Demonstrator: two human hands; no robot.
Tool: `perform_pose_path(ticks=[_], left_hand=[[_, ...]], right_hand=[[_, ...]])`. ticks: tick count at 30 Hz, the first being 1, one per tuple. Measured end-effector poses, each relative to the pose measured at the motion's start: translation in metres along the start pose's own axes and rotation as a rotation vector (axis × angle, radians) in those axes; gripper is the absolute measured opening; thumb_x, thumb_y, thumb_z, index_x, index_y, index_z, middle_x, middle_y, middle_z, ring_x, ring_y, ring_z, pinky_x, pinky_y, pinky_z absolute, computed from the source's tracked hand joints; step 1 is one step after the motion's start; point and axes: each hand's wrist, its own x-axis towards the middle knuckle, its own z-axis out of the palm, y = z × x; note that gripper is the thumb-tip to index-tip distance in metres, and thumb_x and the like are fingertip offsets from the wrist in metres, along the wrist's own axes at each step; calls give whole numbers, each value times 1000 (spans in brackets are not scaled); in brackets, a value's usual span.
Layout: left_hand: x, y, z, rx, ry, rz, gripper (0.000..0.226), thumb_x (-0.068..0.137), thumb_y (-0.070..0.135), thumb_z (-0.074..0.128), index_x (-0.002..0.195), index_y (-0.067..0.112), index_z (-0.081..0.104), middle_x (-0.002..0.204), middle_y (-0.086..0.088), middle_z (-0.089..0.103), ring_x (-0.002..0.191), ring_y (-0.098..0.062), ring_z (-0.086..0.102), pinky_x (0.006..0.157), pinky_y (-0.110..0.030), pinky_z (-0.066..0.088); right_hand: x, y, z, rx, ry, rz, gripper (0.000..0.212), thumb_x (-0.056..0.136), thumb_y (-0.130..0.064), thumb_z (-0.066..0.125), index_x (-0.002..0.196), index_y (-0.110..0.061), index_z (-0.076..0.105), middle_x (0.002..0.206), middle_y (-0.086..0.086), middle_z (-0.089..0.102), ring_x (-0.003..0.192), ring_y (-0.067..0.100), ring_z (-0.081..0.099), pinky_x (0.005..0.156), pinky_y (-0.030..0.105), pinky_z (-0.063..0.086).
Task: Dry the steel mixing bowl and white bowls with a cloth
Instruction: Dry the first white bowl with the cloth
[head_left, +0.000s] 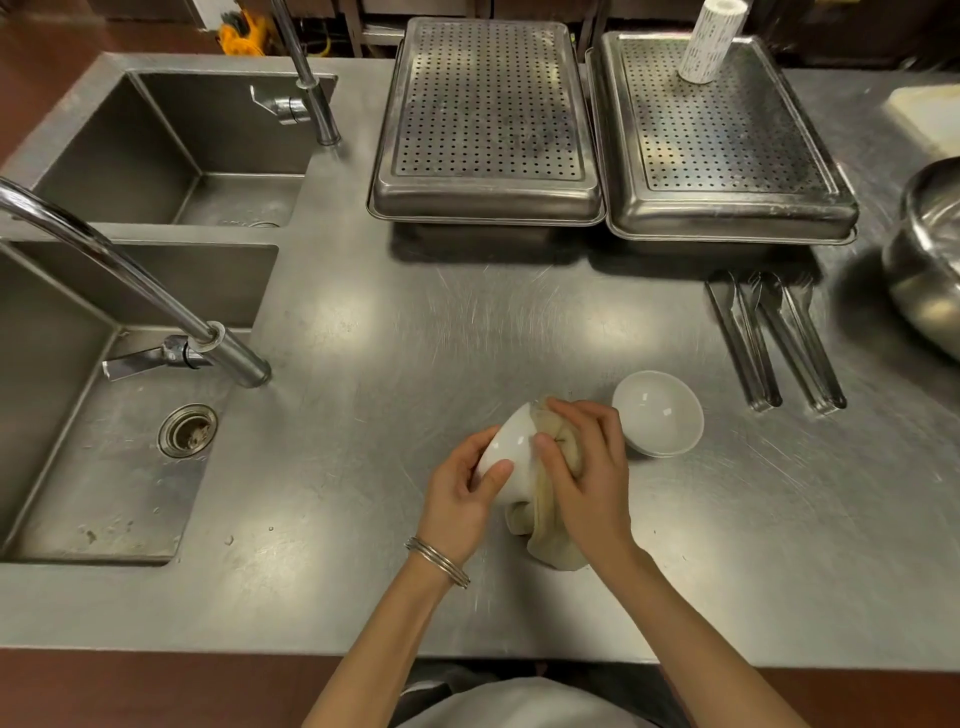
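Observation:
My left hand (460, 499) grips a white bowl (511, 449) turned on its side, just above the steel counter. My right hand (587, 462) presses a beige cloth (550, 530) into the bowl's mouth, and the cloth's loose end hangs down onto the counter. A second white bowl (657, 413) stands upright on the counter just right of my right hand. The steel mixing bowl (930, 260) sits at the far right edge, partly cut off by the frame.
Two sinks (67, 395) with taps (156, 291) fill the left side. Two upturned perforated steel trays (485, 119) stand at the back, one carrying a white roll (709, 39). Steel tongs and forks (779, 338) lie right of the bowls. The counter's front edge (208, 642) is near me.

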Motion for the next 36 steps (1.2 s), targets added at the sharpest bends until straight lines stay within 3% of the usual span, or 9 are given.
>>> perform_pose_path(ticks=[4, 6, 11, 14, 16, 23, 26, 30, 36], left_hand=[[-1, 2, -1, 4, -7, 4, 26, 85, 3, 61, 102, 22, 60, 98, 4, 67, 85, 1, 63, 73, -14, 49], [-4, 3, 2, -9, 5, 20, 24, 82, 10, 62, 104, 19, 61, 94, 7, 69, 88, -3, 64, 75, -15, 49], [-12, 1, -3, -91, 17, 47, 29, 76, 19, 62, 106, 19, 62, 98, 11, 71, 92, -7, 65, 73, -19, 50], [-19, -4, -12, -191, 35, 42, 41, 70, 32, 67, 108, 19, 61, 104, 8, 70, 98, -9, 64, 76, -20, 50], [-21, -5, -15, -254, 15, 16, 54, 65, 42, 76, 111, 17, 60, 107, 4, 69, 101, -13, 62, 80, -23, 50], [-12, -4, -18, -337, -144, -65, 64, 66, 42, 78, 114, 10, 52, 105, 4, 66, 100, -13, 60, 82, -23, 49], [-7, -1, -22, -327, -149, -79, 59, 67, 36, 77, 115, 11, 53, 109, 3, 66, 104, -15, 59, 84, -26, 48], [-8, -2, -22, -216, -130, -30, 56, 67, 47, 75, 112, 17, 60, 107, 4, 67, 101, -13, 60, 81, -23, 49], [-5, -10, -38, -329, -126, -44, 47, 64, 47, 78, 104, 23, 69, 104, 2, 68, 101, -15, 61, 83, -24, 49]], right_hand=[[-9, 0, 6, -169, -17, -242, 28, 91, -36, 51, 114, -21, 57, 111, -7, 42, 103, 13, 48, 92, 19, 39], [-3, 2, 5, -201, -8, -318, 23, 91, -32, 52, 110, -21, 58, 109, -3, 44, 98, 17, 50, 88, 22, 41], [14, -8, 3, 41, -2, 3, 16, 87, -24, 56, 100, -23, 65, 102, -1, 53, 95, 2, 53, 83, 10, 39], [22, -5, -1, 258, -26, 307, 13, 90, -16, 57, 96, -24, 65, 102, -3, 64, 91, -1, 59, 81, 18, 44], [23, -5, -10, 455, -35, 400, 13, 89, -14, 57, 98, -19, 65, 100, -4, 66, 89, 0, 62, 78, 19, 48], [29, 1, -21, 536, -136, 339, 19, 82, -29, 56, 100, -24, 58, 98, -13, 63, 92, 4, 59, 78, 20, 49], [34, 4, -22, 444, -162, 294, 19, 82, -29, 57, 99, -23, 57, 97, -13, 61, 90, 2, 58, 79, 20, 47], [35, 2, -19, 391, -189, 213, 18, 82, -25, 58, 99, -19, 56, 96, -17, 60, 90, -1, 57, 78, 15, 46], [31, 9, -17, 458, -256, 232, 18, 81, -27, 61, 98, -24, 57, 94, -21, 60, 92, 1, 57, 79, 17, 46]])
